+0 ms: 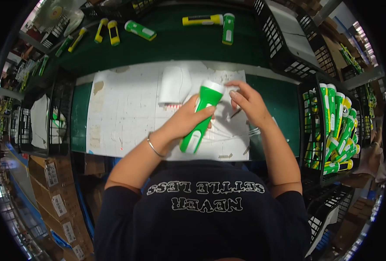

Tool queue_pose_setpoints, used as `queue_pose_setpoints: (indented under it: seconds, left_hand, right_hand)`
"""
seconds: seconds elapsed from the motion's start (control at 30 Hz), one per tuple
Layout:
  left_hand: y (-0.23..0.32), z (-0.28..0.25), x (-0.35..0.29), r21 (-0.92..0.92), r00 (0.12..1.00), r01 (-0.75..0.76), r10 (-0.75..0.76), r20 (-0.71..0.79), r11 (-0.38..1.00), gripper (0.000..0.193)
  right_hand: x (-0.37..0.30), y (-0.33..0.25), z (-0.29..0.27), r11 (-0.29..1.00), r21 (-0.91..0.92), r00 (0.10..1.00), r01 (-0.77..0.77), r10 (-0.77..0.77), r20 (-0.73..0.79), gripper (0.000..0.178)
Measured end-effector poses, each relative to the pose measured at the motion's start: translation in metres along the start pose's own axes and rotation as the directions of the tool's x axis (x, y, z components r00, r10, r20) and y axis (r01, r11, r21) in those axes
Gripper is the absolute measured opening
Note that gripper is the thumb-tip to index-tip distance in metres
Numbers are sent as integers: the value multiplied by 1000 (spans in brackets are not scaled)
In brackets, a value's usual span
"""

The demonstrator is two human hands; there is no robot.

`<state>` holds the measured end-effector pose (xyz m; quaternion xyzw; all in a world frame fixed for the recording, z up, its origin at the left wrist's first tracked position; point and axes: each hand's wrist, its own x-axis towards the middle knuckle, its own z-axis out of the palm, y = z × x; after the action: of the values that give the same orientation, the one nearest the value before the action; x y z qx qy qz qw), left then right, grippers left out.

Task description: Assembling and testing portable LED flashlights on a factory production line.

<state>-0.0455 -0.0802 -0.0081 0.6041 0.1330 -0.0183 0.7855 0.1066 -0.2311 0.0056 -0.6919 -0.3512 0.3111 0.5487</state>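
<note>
My left hand (188, 117) is wrapped around a green flashlight (207, 98) with a white head, tilted so that its head points up and slightly right. A pale switch panel on its body faces up. Just right of the head, my right hand (249, 104) has its index finger and thumb apart, the fingertip close to the white rim. Below the right palm shows a small dark thin thing (236, 113); whether the hand touches it is unclear. Beyond the left hand, a white roll of paper or labels (170, 87) with a red-patterned edge lies on the white work surface (123, 108).
A black crate (321, 178) full of green and yellow flashlights stands at the right. Another black crate (49, 150) is at the left. Several flashlights, including a green one (140, 30), lie on the far green surface. Thin white strands (232, 132) lie near my right forearm.
</note>
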Motion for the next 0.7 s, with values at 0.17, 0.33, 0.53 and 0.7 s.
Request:
queue_pose_setpoints:
  seconds: [0.17,0.33,0.53,0.7]
  left_hand:
    - [26,-6,-18,891,948,-252,279,150,378,47]
    - [48,-38,-44,967,996,-71,78,53,246,38]
    - [52,-36,-54,955,996,-80,55,67,287,38]
    - [28,-20,-35,795,999,-39,-6,53,606,47]
  right_hand:
    - [-11,-31,3,934,-326,951,148,-45,305,54]
    - [-18,-13,-13,999,10,982,44,-45,182,59]
    - [-17,-10,-5,998,62,980,25,-37,198,62]
    - [-3,-10,26,968,218,950,-122,51,309,67]
